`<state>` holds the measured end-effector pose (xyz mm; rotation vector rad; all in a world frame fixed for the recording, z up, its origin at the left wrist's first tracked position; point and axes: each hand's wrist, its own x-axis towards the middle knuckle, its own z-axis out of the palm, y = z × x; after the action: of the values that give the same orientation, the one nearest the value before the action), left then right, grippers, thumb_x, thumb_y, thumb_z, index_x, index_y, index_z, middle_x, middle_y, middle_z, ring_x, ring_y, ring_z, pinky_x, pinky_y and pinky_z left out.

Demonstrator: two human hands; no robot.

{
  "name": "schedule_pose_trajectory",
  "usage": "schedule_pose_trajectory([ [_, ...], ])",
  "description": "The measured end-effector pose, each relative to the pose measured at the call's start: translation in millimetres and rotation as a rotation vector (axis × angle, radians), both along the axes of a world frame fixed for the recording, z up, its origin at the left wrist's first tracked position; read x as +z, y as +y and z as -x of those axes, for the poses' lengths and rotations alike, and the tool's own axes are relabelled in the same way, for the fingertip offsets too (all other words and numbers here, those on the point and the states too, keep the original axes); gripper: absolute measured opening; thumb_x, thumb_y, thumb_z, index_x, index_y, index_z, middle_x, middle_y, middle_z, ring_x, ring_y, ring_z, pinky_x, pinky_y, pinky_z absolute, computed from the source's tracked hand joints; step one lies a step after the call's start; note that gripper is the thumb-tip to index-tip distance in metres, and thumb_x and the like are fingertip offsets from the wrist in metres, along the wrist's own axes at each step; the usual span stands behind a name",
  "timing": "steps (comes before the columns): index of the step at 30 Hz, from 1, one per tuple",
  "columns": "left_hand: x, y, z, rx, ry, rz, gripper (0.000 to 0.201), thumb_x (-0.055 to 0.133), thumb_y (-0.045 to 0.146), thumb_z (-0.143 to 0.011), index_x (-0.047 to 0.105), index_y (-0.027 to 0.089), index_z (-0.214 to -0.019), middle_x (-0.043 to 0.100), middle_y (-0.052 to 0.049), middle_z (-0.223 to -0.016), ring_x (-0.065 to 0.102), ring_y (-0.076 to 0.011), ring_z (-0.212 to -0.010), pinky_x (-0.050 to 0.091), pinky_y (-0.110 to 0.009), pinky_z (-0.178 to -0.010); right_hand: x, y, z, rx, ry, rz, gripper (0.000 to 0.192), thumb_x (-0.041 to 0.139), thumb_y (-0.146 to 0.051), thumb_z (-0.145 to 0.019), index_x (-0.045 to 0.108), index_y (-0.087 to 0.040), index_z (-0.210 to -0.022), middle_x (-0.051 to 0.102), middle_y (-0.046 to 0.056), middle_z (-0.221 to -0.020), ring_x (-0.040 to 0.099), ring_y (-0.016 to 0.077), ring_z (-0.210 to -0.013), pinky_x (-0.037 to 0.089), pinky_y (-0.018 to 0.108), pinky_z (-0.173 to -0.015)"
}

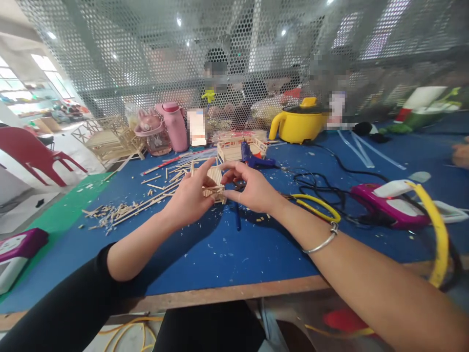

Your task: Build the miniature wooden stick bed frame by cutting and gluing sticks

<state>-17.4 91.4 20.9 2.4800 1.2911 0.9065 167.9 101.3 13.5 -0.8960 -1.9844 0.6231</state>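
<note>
A small slatted model of pale wooden sticks (214, 177) is between my two hands, above the blue tabletop. My left hand (192, 194) pinches its near left side between thumb and fingers. My right hand (252, 188) curls in from the right, its thumb and fingertips closed at the model's near right corner. Just behind stands a larger wooden stick piece with a railing (234, 149), and a blue glue gun (252, 157) rests in front of it. A dark blue handle (238, 217) lies below my right hand. Yellow-handled pliers (318, 205) lie beside my right wrist.
Loose wooden sticks (161, 185) and a heap of offcuts (113, 212) lie left. A pink bottle (175, 127), a phone (198, 128) and a yellow pot (298, 124) line the mesh screen (146, 58). Black cables (318, 183) and a purple-white device (390, 205) occupy the right.
</note>
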Motion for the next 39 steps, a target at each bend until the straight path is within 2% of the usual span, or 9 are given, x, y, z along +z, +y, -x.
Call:
schedule_pose_trajectory([
  [4,-0.4,1.0,2.0,-0.038,0.019,-0.042,0.075,0.056,0.011,-0.073,0.026,0.018,-0.141,0.068,-0.007,-0.097,0.063,-0.019,-0.092,0.046,-0.039,-0.086,-2.9,1.7,2.9,0.022,-0.003,0.015,0.048,0.067,-0.019,-0.071,0.05,-0.018,-0.116,0.062,0.003,-0.088,0.058,0.0159,-0.083,0.046,0.034,-0.078],
  [12,6.4,-3.8,5.2,-0.011,0.028,-0.035,0.078,0.053,0.007,-0.07,0.025,0.018,-0.141,0.068,-0.005,-0.098,0.063,-0.017,-0.089,0.048,-0.033,-0.08,-6.0,3.9,5.5,0.007,0.029,0.04,0.043,0.061,-0.019,-0.076,0.049,-0.02,-0.117,0.061,0.0,-0.082,0.057,0.0146,-0.079,0.046,0.033,-0.079],
  [16,3.7,-2.6,9.7,-0.024,0.038,-0.047,0.078,0.053,0.007,-0.07,0.024,0.016,-0.142,0.067,-0.006,-0.1,0.062,-0.0168,-0.09,0.049,-0.032,-0.079,-4.7,4.3,4.7,0.007,-0.002,0.03,0.046,0.061,-0.019,-0.076,0.047,-0.019,-0.119,0.062,0.0,-0.081,0.058,0.0146,-0.078,0.045,0.033,-0.078],
  [22,-2.9,0.1,9.8,-0.026,0.023,-0.076,0.078,0.054,0.005,-0.071,0.023,0.015,-0.142,0.067,-0.007,-0.101,0.062,-0.0174,-0.093,0.049,-0.034,-0.081,1.0,2.4,6.0,0.025,-0.038,0.038,0.05,0.062,-0.02,-0.076,0.044,-0.018,-0.123,0.062,-0.001,-0.08,0.058,0.0149,-0.077,0.045,0.034,-0.079],
  [27,-1.5,-2.2,7.6,-0.046,0.001,-0.043,0.077,0.053,0.006,-0.072,0.022,0.014,-0.142,0.067,-0.008,-0.102,0.062,-0.0188,-0.095,0.049,-0.038,-0.083,4.7,1.9,7.4,0.021,-0.089,0.021,0.056,0.061,-0.018,-0.075,0.041,-0.019,-0.127,0.061,-0.002,-0.079,0.058,0.0148,-0.077,0.044,0.035,-0.083],
  [32,0.0,-4.6,7.5,-0.051,-0.024,-0.02,0.078,0.052,0.009,-0.071,0.021,0.014,-0.143,0.066,-0.009,-0.106,0.062,-0.0191,-0.095,0.05,-0.037,-0.082,6.0,2.8,8.7,0.032,-0.129,0.003,0.061,0.059,-0.02,-0.077,0.036,-0.019,-0.134,0.061,-0.001,-0.079,0.058,0.015,-0.077,0.045,0.034,-0.081],
  [39,-4.0,-3.3,7.0,-0.025,-0.065,-0.065,0.072,0.052,0.013,-0.075,0.024,0.015,-0.141,0.069,-0.007,-0.1,0.063,-0.0188,-0.091,0.049,-0.038,-0.084,3.3,3.5,8.6,0.007,-0.116,-0.025,0.058,0.059,-0.02,-0.077,0.037,-0.021,-0.131,0.061,-0.002,-0.08,0.06,0.0164,-0.082,0.045,0.037,-0.086],
])
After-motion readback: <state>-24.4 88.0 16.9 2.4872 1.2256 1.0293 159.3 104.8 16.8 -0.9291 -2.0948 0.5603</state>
